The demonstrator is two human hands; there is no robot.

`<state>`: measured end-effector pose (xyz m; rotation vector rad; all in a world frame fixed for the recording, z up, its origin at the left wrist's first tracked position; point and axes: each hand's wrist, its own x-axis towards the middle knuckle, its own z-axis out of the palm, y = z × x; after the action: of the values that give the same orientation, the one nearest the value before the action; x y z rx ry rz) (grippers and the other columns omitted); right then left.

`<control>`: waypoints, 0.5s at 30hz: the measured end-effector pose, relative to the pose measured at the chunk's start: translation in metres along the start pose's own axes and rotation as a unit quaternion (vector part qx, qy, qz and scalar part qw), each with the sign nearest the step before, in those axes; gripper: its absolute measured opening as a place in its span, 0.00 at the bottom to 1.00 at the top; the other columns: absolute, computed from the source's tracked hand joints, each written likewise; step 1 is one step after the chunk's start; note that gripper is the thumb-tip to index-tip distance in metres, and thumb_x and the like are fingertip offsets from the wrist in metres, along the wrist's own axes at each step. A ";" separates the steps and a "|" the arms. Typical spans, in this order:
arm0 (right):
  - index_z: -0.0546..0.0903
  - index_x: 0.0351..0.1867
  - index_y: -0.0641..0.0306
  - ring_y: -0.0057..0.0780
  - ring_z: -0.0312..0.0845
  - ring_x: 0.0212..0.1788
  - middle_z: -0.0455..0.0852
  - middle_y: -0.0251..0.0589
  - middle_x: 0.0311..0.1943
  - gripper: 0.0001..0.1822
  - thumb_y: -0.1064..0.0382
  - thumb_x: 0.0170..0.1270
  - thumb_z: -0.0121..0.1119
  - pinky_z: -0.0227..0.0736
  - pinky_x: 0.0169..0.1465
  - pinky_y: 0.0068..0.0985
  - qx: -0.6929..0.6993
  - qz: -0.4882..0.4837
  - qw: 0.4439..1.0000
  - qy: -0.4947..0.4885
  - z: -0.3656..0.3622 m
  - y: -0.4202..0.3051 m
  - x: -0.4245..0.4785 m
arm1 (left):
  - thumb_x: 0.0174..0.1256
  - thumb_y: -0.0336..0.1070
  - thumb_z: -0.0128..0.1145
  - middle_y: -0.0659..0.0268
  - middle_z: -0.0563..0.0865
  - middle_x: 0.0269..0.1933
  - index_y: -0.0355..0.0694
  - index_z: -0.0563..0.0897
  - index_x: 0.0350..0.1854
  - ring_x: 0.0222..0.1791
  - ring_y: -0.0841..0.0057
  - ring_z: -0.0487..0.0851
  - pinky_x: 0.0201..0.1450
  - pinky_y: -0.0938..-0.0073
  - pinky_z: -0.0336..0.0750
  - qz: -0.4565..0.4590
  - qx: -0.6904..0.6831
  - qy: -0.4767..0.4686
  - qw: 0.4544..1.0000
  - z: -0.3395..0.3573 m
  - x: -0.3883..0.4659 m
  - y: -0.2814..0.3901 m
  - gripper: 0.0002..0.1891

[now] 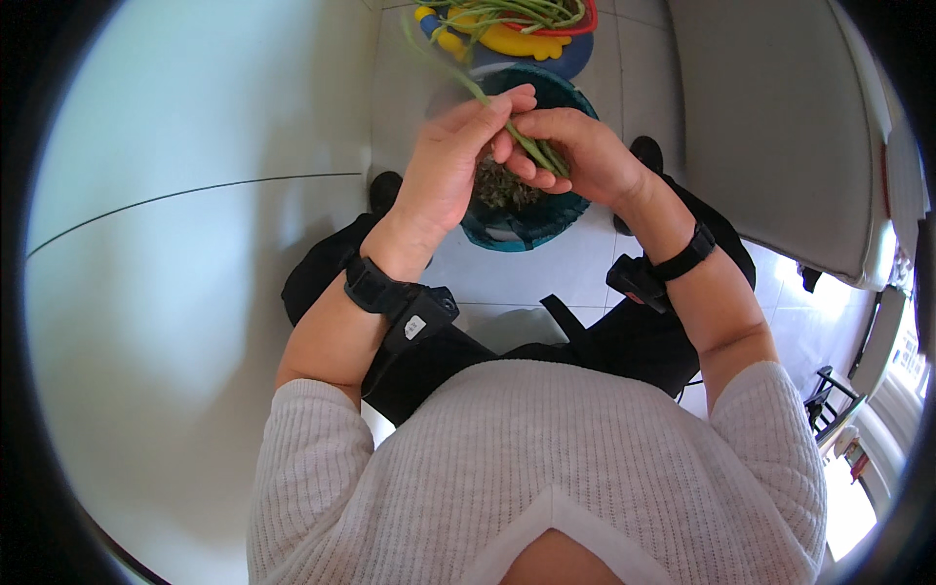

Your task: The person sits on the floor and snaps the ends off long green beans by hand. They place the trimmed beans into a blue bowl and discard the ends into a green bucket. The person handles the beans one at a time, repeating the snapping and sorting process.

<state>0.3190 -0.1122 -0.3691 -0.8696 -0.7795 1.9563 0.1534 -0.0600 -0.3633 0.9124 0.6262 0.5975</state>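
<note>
Both my hands meet above a round bin with a dark green liner (531,235), in which a heap of dull green-brown plant scraps (504,186) lies. My left hand (457,146) pinches a long green bean (474,86) between thumb and fingers; its far end reaches up and left and is blurred. My right hand (578,150) is curled around short green bean pieces (545,155), its thumb and forefinger near the left fingertips. Past the bin, more long green beans (537,13) lie in a red basket (593,20).
Under the basket stands a blue and yellow plastic stool (512,44). A pale smooth panel (197,292) rises at the left, and a grey upholstered piece of furniture (775,131) stands at the right. My black shoes (385,191) flank the bin on the tiled floor.
</note>
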 end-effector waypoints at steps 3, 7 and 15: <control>0.79 0.29 0.62 0.13 0.63 0.16 0.74 0.29 0.20 0.15 0.55 0.66 0.48 0.53 0.18 0.12 -0.034 0.016 0.999 0.039 0.001 0.003 0.000 | 0.69 0.43 0.53 0.65 0.84 0.34 0.30 0.78 0.52 0.36 0.80 0.81 0.47 0.81 0.70 0.020 -0.002 0.045 0.999 -0.001 0.003 -0.001 0.20; 0.77 0.27 0.61 0.15 0.61 0.17 0.73 0.29 0.20 0.12 0.57 0.63 0.49 0.51 0.19 0.14 -0.069 0.002 0.992 0.107 -0.006 0.007 0.001 | 0.69 0.43 0.52 0.59 0.86 0.43 0.33 0.80 0.48 0.43 0.78 0.81 0.51 0.76 0.69 0.115 0.006 0.121 0.986 -0.003 0.007 -0.003 0.17; 0.79 0.34 0.62 0.18 0.69 0.27 0.77 0.32 0.26 0.13 0.56 0.66 0.50 0.58 0.23 0.15 0.046 -0.037 0.973 0.225 -0.006 0.008 0.007 | 0.69 0.42 0.53 0.60 0.84 0.48 0.33 0.80 0.49 0.40 0.77 0.80 0.53 0.75 0.69 0.089 -0.001 0.050 0.995 -0.006 0.006 -0.002 0.17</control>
<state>0.3172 -0.1089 -0.3808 -1.1544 -0.4441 1.6274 0.1535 -0.0534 -0.3694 0.9472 0.6376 0.8075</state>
